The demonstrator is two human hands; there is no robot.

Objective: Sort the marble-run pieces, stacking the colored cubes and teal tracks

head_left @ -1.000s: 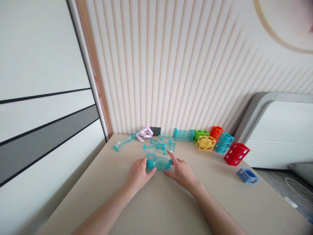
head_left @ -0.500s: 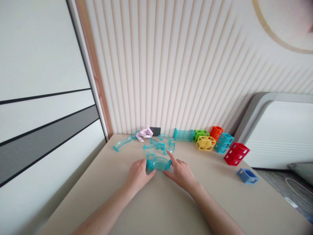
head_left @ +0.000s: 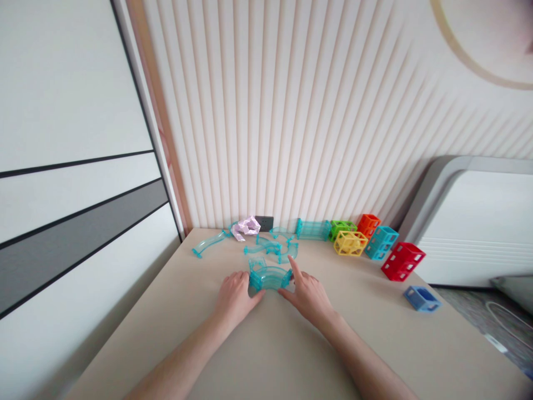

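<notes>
A stack of curved, see-through teal track pieces [head_left: 270, 277] stands on the table between my hands. My left hand [head_left: 234, 293] grips its left end, thumb in front and fingers behind. At the right end, my right hand [head_left: 307, 294] holds on with the thumb and bent fingers while its index finger points up and away. Just behind the stack lies another clear teal piece [head_left: 257, 263]. Farther back are several loose curved teal tracks [head_left: 266, 247], some overlapping.
A long teal track [head_left: 209, 243] and a crumpled lilac wrapper [head_left: 246, 228] lie at the back left. By the wall stands a teal stack [head_left: 313, 230]. Coloured block frames, including a red one [head_left: 403, 261] and a blue one [head_left: 422, 299], line the right side of the table [head_left: 266, 355].
The curved teal stack tilts slightly between my hands. My right index finger has shifted a little to the right. Everything else lies as before.
</notes>
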